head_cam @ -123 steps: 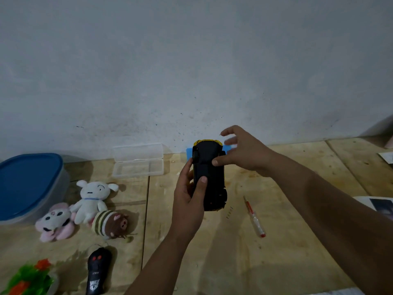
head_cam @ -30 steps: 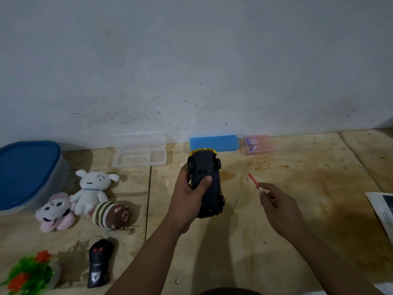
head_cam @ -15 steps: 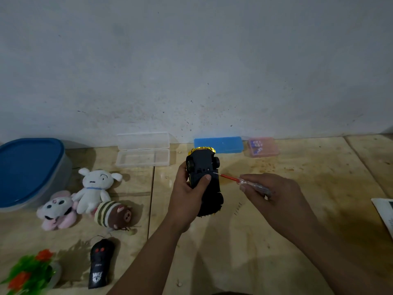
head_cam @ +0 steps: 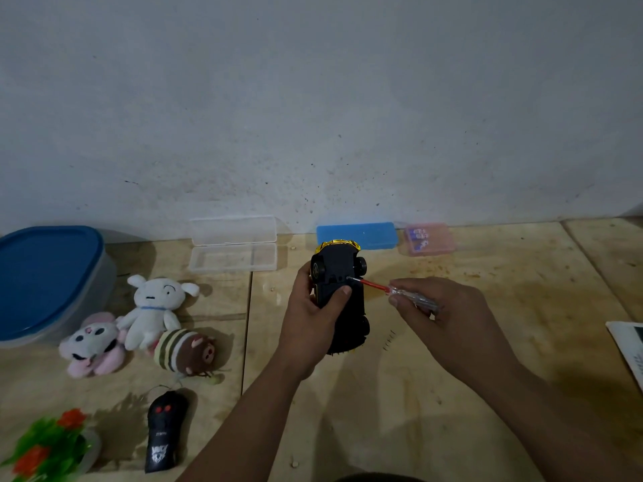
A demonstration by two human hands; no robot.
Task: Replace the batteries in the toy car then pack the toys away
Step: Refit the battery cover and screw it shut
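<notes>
My left hand (head_cam: 313,325) grips a black and yellow toy car (head_cam: 342,269), held upside down above the wooden table (head_cam: 452,394), thumb on its black underside. My right hand (head_cam: 449,318) holds a small screwdriver (head_cam: 400,293) with a red shaft and clear handle; its tip touches the car's underside near the front wheels. A pink case (head_cam: 429,239) holding batteries lies by the wall. A black remote (head_cam: 163,434) lies at the lower left.
Three plush toys (head_cam: 153,307) lie left of the car. A blue-lidded tub (head_cam: 45,280) stands at the far left. An open clear case (head_cam: 233,243) and a blue box (head_cam: 358,234) sit by the wall. Fake flowers (head_cam: 45,443) lie bottom left, a paper (head_cam: 629,346) at right.
My right hand picked the screwdriver up from the table and brought its tip leftward onto the car's underside. My left hand kept holding the car.
</notes>
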